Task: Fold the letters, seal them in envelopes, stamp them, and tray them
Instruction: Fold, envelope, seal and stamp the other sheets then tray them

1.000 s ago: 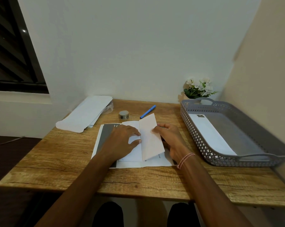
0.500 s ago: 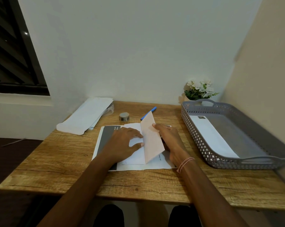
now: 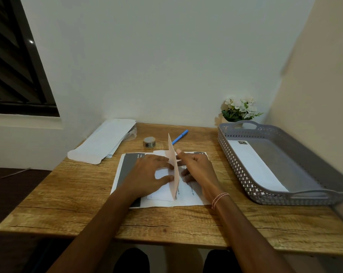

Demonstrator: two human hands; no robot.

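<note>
View: head camera, looking forward and down on the counter (image 3: 68, 194)
Step in hand: folding a letter, judged from the half-raised panel; sealing, stamping and traying of this one not yet done
Letter (image 3: 173, 168): left of the tray (image 3: 237, 168), on top of printed sheets (image 3: 194, 198); one panel stands nearly upright, the rest lies flat
Left hand (image 3: 150, 174): on the letter's side farther from the tray; fingers spread flat, pressing down the lying part beside the crease
Right hand (image 3: 198, 170): between upright panel and tray; fingers extended against the panel's face, pushing rather than pinching
Tray contents: one stamped envelope (image 3: 253, 166) lies flat inside, so one letter appears finished
Supplies: envelope stack (image 3: 103, 142), stamp roll (image 3: 149, 142) and pen (image 3: 180, 136), all left of the tray
Next move: probably tip the panel away from the tray onto the flat part, edges aligned, then press the crease
</note>
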